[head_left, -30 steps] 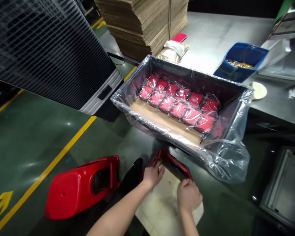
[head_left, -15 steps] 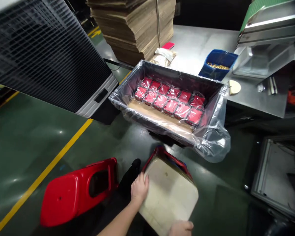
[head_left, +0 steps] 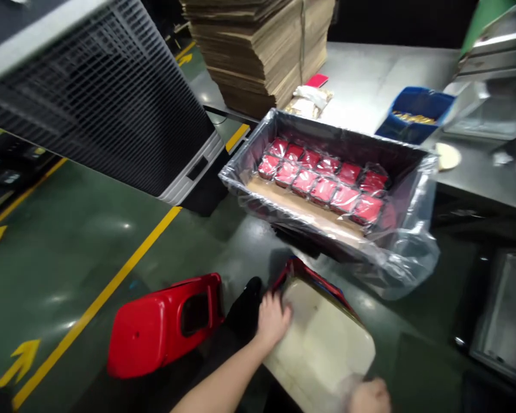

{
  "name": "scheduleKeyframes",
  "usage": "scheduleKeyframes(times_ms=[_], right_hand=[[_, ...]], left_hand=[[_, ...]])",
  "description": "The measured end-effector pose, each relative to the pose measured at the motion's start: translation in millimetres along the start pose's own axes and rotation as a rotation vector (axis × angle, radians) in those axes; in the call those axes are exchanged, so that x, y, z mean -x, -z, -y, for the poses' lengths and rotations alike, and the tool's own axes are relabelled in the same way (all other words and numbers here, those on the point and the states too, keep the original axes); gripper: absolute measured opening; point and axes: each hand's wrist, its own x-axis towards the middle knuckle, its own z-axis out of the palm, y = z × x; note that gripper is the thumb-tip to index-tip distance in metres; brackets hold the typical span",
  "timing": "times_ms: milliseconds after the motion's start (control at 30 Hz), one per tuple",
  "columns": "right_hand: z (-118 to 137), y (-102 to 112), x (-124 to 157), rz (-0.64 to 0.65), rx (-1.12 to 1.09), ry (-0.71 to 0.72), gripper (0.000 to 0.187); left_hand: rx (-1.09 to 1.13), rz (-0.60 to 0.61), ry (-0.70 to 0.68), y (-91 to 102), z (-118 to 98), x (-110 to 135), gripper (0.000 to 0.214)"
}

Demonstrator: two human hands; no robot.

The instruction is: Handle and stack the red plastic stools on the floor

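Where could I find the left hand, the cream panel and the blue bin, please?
Left hand (head_left: 273, 319): head view, back of the hand.
Cream panel (head_left: 327, 335): head view, bare upper face.
Blue bin (head_left: 399, 131): head view, near wall.

On the left side there is a tall machine (head_left: 112, 97) with a dark grille, and it appears tilted in the view. Below it, a yellow line (head_left: 101, 301) crosses the green floor (head_left: 112, 241), with a yellow arrow (head_left: 21, 361) beside it. A red stool (head_left: 165, 324) stands to the right of this line. Farther back, a thick stack of cardboard (head_left: 262, 51) is on a metal table (head_left: 382, 63), and a small red flat piece (head_left: 317, 80) lies just beside the stack.
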Motion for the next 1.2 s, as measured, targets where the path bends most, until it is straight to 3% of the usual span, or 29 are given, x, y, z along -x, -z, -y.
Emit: scheduleKeyframes(times_ms=[100,200,333,500,600,733,833,933,1067,1200], right_hand=[[41,1,-42,-0.109,0.08,-0.078,0.054],[68,-11,-67,-0.228,0.159,-0.186,0.078],[78,-24,-67,-0.341,0.184,-0.277,0.072],[86,-24,-63,-0.364,0.125,-0.342,0.068],[90,-22,-68,-0.353,0.077,-0.344,0.064],[87,-17,-80,-0.296,-0.018,-0.279,0.052],[69,-9,-88,-0.227,-0.153,-0.154,0.052],[28,2,-79,-0.184,-0.266,-0.031,0.06],[-44,22,-36,-0.153,-0.237,0.051,0.082],[-89,43,-5,-0.287,-0.12,0.073,0.097]], left_hand=[[0.059,0.002,-0.106,2.7,-23,-30,0.055],[0.092,0.043,-0.112,-4.1,-37,-50,0.053],[0.122,0.097,-0.096,-8.7,-39,-54,0.055],[0.177,0.141,-0.093,-1.1,-40,-58,0.056],[0.254,0.16,-0.109,1.6,-28,-59,0.058],[0.368,0.221,-0.061,0.3,15,-43,0.074],[0.423,0.288,0.02,-3.7,44,-23,0.072],[0.464,0.282,0.043,-10.4,43,-8,0.068],[0.483,0.254,0.052,-27.3,-4,1,0.068],[0.484,0.244,0.085,-59.2,-73,12,0.069]])
